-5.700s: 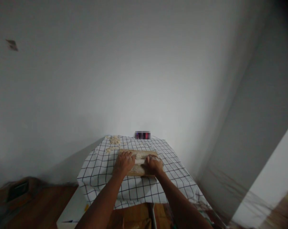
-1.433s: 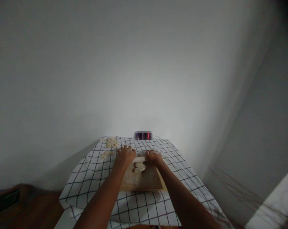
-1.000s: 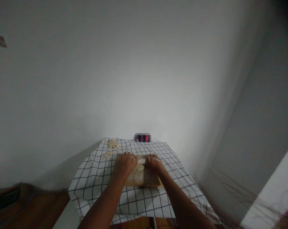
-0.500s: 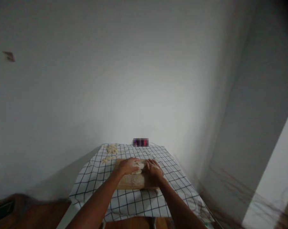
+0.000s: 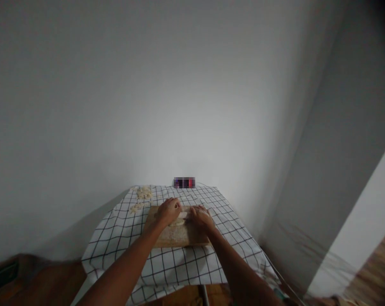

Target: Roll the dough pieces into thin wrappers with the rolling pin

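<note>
A floured wooden board (image 5: 182,238) lies on the checked cloth. Across it, between my hands, runs a pale rolling pin (image 5: 184,215), with its ends covered by my fingers. Below the pin shows a flattened piece of dough (image 5: 178,222). My left hand (image 5: 169,211) is curled round the pin's left end, knuckles up. Over its right end, my right hand (image 5: 202,216) is closed, with the fingertips partly hidden.
The white cloth with dark lines (image 5: 109,238) covers a table against the wall. Small pale dough pieces (image 5: 144,193) lie in a heap at the back left, with more pieces (image 5: 136,207) nearer the board. A pixelated dark object (image 5: 184,182) stands at the back edge.
My left hand has gone from lying flatter to being more curled, and my right fingers have also bent. More of the pin shows between them. The view has shifted slightly.
</note>
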`<state>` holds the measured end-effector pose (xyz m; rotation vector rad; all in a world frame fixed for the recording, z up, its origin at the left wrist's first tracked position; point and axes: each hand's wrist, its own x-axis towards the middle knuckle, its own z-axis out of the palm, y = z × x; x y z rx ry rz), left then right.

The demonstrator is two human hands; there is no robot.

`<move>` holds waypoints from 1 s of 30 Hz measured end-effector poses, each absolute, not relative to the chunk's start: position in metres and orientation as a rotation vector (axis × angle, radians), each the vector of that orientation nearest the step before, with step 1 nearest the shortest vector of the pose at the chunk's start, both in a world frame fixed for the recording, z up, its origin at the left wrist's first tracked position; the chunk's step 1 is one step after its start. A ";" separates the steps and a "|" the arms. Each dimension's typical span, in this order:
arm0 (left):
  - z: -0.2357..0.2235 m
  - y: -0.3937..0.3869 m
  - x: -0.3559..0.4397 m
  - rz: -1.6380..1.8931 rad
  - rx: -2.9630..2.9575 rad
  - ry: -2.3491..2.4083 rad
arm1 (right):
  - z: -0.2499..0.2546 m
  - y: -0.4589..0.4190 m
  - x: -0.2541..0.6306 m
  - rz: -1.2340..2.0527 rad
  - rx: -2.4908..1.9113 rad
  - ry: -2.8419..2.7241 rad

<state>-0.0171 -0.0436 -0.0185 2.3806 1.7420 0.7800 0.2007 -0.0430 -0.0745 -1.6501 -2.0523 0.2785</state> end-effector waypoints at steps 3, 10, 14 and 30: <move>-0.017 -0.058 -0.018 0.774 2.574 1.451 | -0.063 -0.038 0.209 0.812 -1.273 -1.567; -0.025 -0.092 0.014 1.058 2.717 1.147 | -0.046 -0.053 0.211 1.200 -0.569 -1.044; -0.042 -0.100 0.024 1.110 2.752 1.069 | -0.045 -0.070 0.203 1.322 -0.310 -0.858; -0.052 -0.143 0.047 1.097 2.770 1.081 | -0.047 -0.085 0.180 1.424 -0.190 -0.750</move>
